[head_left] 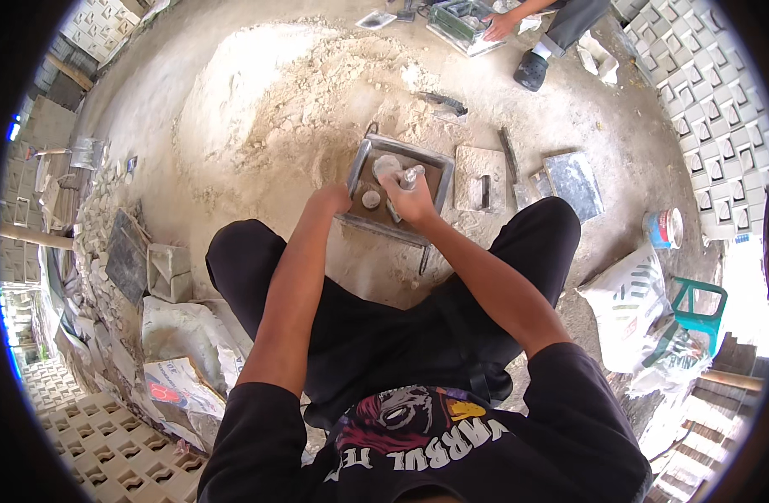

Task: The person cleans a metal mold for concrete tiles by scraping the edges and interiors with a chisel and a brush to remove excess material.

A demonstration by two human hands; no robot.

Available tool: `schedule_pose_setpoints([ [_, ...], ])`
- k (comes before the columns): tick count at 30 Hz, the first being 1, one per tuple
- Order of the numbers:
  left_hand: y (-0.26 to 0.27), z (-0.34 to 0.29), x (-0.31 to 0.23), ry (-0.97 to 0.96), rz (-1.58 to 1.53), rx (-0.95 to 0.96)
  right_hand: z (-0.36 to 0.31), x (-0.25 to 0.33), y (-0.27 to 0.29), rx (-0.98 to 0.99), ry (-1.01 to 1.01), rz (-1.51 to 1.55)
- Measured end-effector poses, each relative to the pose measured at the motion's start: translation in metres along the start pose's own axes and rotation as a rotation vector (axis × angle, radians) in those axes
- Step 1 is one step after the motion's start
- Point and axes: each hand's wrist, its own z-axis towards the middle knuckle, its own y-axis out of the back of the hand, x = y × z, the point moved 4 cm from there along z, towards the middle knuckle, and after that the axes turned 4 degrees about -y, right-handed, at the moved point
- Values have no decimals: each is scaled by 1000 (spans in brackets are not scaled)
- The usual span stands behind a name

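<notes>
A rectangular grey mould box, filled with brown material, lies on the dusty ground between my knees. Inside it are a round pale disc and a larger rounded pale piece. My left hand is curled at the box's left wall and seems to grip it; its fingertips are hidden. Over the middle of the box, my right hand is closed round a tool with a whitish, rounded handle end. A narrow flat part shows below that hand, but the tool's kind is unclear.
A heap of pale powder spreads beyond the box. Right of it lie a board with a handle and a grey slab. A co-worker's hand touches another box. Sacks, a bucket and a green stool stand right.
</notes>
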Motion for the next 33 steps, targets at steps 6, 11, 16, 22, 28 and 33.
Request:
schedule_pose_setpoints([
  [6,10,-14,-11,66,-156,8,9,-17,0,223,-114,-28],
  [11,4,-23,13,62,-69,-34,-8,10,-24,234,-136,-239],
  [16,17,-35,-11,88,-143,-64,-3,-15,-12,316,-198,-128],
  [22,9,-44,6,95,-78,-73,-9,15,-28,355,11,-163],
  [28,13,-47,-4,1,-82,-132,-7,13,-28,393,-158,-247],
  [33,10,-34,-1,20,-157,-151,-4,-9,-23,519,-167,-239],
])
